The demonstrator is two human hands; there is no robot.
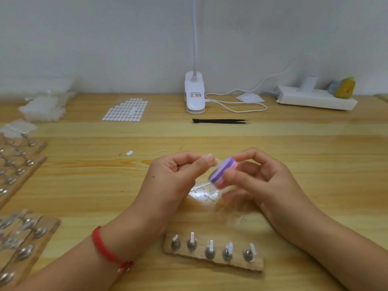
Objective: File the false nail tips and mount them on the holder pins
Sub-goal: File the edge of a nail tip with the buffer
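My left hand (178, 171) pinches a clear false nail tip (213, 159) between thumb and forefinger above the table. My right hand (258, 177) grips a purple and pink filing block (222, 172), blurred, with its end right beside the tip. Below the hands lies a clear plastic frame of nail tips (204, 191). A wooden holder strip (212, 252) with several metal pins lies near the front edge between my forearms; white pads top the pins and no tips sit on them.
More holder strips (23, 238) with pins line the left edge. At the back stand a clip lamp (194, 93), its cable, a white power strip (317, 97), a sheet of adhesive tabs (126, 110), black tweezers (220, 121) and bags of clear tips (42, 106).
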